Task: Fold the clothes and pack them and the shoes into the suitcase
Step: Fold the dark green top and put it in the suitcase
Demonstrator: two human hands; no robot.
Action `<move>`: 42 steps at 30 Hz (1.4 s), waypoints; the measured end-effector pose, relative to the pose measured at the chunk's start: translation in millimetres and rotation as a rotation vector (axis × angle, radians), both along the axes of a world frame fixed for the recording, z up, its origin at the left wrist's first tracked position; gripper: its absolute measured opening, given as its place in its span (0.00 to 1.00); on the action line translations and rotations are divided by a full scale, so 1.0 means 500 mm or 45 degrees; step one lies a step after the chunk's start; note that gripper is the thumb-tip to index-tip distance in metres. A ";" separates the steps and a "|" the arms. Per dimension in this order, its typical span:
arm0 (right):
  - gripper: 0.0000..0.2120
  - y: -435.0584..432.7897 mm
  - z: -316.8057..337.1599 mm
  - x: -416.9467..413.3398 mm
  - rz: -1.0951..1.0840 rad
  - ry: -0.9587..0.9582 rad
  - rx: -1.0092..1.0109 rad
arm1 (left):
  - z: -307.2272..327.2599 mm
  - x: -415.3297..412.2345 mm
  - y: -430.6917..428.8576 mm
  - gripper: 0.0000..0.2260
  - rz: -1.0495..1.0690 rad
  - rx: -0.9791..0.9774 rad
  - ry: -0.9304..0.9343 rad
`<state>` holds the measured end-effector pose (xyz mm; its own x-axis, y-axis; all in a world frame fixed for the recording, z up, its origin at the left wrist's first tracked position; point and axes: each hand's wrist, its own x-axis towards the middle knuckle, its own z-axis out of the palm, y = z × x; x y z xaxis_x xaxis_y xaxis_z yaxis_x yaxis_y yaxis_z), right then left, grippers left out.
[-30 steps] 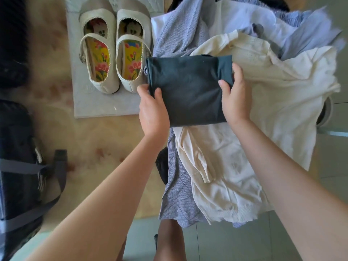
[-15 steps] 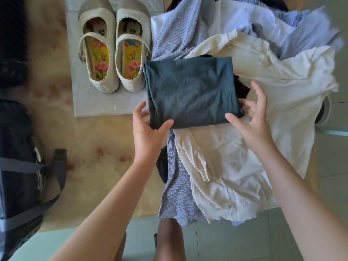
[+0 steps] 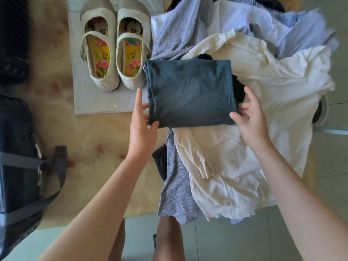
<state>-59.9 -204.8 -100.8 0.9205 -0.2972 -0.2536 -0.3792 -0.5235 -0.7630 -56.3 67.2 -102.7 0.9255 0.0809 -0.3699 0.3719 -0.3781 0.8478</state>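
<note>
Item: folded dark green garment. A neat rectangle, lying flat on top of the clothes heap; all places below are given from it.

- Left hand: at its left edge. Fingers straight and pointing away from the person, fingertips and thumb touching the edge and the near left corner. Spread, not gripping.
- Right hand: at its near right corner. Fingers fanned and relaxed, thumb tip resting on the corner, two fingertips against the right edge. No closed grip.
- Cream shirt: unfolded, directly beneath it and spreading to the right and towards the person, hanging over the table edge.
- Black cloth: a small part shows just past its right edge, under it.
- Blue-grey striped garment: beneath it, showing beyond its far edge and again near its near edge.
- Pale blue clothes: far right of it, crumpled.
- Shoes: cream pair with flowered insoles, side by side just left of it, standing on a white sheet.
- Suitcase: dark, with grey straps, well apart to its left at the picture's edge.
</note>
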 end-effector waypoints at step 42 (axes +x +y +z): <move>0.35 0.132 0.153 0.048 0.303 0.330 0.284 | 0.100 0.062 0.090 0.27 -0.174 -0.217 0.100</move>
<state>-36.1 -138.8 -24.5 0.8541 0.0049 -0.5201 -0.4619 -0.4526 -0.7628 -25.4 112.1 -52.6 0.8915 -0.1128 -0.4388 0.3944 -0.2831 0.8742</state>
